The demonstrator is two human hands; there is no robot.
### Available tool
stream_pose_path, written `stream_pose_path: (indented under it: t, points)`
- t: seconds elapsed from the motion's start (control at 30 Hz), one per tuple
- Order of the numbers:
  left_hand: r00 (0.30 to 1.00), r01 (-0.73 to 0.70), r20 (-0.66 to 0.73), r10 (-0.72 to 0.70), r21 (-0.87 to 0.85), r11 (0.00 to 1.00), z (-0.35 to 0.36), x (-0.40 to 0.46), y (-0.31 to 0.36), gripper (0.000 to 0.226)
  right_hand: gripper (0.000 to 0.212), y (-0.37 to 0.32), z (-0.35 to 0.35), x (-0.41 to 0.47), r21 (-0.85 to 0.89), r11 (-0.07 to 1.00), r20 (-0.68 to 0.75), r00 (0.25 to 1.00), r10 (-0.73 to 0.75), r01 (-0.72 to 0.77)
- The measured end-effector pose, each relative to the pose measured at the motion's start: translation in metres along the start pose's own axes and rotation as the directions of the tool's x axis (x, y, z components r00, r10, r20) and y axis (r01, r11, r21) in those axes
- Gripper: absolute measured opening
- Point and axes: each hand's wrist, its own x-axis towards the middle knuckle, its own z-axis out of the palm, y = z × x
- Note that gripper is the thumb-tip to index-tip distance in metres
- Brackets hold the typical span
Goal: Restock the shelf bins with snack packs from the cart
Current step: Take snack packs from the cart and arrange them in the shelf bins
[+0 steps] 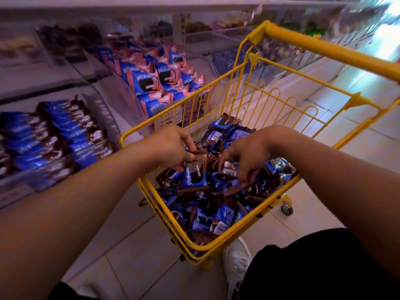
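A: Carrier? 
B: Pale tiled floor [134, 254]; yellow wire cart [218, 241] stands on it, one caster visible.

A: Beside the cart? 
B: Shelf [54, 83] to its left. Lower bin [104, 118] holds blue-brown snack packs [54, 135]; beyond it, blue-pink packs [160, 76].

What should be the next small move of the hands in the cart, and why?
Probably lift the left hand with the brown and blue snack pack it pinches, and carry it to the shelf bin on the left, which holds matching packs. The right hand curls round another pack in the yellow cart, so both seem ready to leave together.
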Motion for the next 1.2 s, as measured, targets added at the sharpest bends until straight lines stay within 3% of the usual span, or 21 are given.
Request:
stream_pose_path:
  t: [0.1,0.2,0.27,0.33,0.5,0.6,0.7,0.8,0.9,0.97,1.03,1.1,1.2]
  points:
    - [1.0,0.021,0.022,-0.021,-0.005,1.0,-0.005,0.0,0.002,0.006,0.054,-0.004,0.014,0.006,-0.272,0.958,0.151,0.979,0.137,-0.092]
    - [0.998,-0.015,0.058,0.01,0.081,0.997,-0.01,-0.004,0.005,0.02,0.06,-0.013,0.023,0.009,-0.476,0.871,0.186,0.953,0.24,-0.127]
    - [0.999,-0.026,0.05,0.02,0.109,0.994,-0.011,-0.008,0.008,0.025,0.058,-0.018,0.027,0.009,-0.555,0.823,0.189,0.946,0.265,-0.119]
    - [0.998,0.004,0.055,-0.004,0.004,1.0,-0.011,-0.009,0.007,0.027,0.042,-0.02,0.025,0.01,-0.562,0.82,0.18,0.951,0.25,-0.109]
    - [0.997,0.083,0.031,-0.077,-0.404,0.911,-0.009,-0.013,0.009,0.019,0.022,-0.012,-0.003,-0.001,-0.217,0.974,0.071,0.996,-0.057,0.071]
    - [0.991,0.125,0.029,-0.13,-0.551,0.825,-0.012,-0.016,0.012,0.021,0.016,-0.006,-0.016,-0.014,-0.004,0.978,-0.014,0.978,-0.21,0.21]
    - [0.984,0.176,0.092,-0.153,-0.634,0.753,-0.016,-0.021,0.012,0.029,0.017,-0.004,-0.027,-0.03,0.287,0.892,-0.107,0.937,-0.332,0.349]
    - [0.974,0.196,0.223,-0.044,-0.725,0.661,-0.022,-0.027,0.014,0.059,0.023,-0.012,-0.031,-0.04,0.529,0.707,-0.24,0.882,-0.406,0.47]
    - [0.95,0.152,0.264,0.166,-0.858,0.491,-0.027,-0.039,0.02,0.058,0.033,-0.03,-0.026,-0.04,0.646,0.566,-0.328,0.856,-0.4,0.512]
    - [0.965,0.088,0.181,0.192,-0.907,0.412,-0.028,-0.047,0.022,0.033,0.031,-0.046,-0.022,-0.038,0.705,0.495,-0.352,0.856,-0.379,0.508]
    - [0.994,-0.008,0.046,0.102,-0.879,0.476,-0.03,-0.051,0.018,0.018,0.028,-0.057,-0.02,-0.037,0.699,0.485,-0.373,0.847,-0.379,0.525]
    - [0.995,-0.098,-0.07,0.073,-0.84,0.533,-0.033,-0.053,0.01,0.018,0.029,-0.062,-0.018,-0.036,0.671,0.501,-0.369,0.833,-0.413,0.546]
    - [0.982,-0.19,-0.165,0.094,-0.825,0.533,-0.037,-0.055,0.002,0.023,0.034,-0.069,-0.011,-0.035,0.636,0.515,-0.352,0.81,-0.47,0.575]
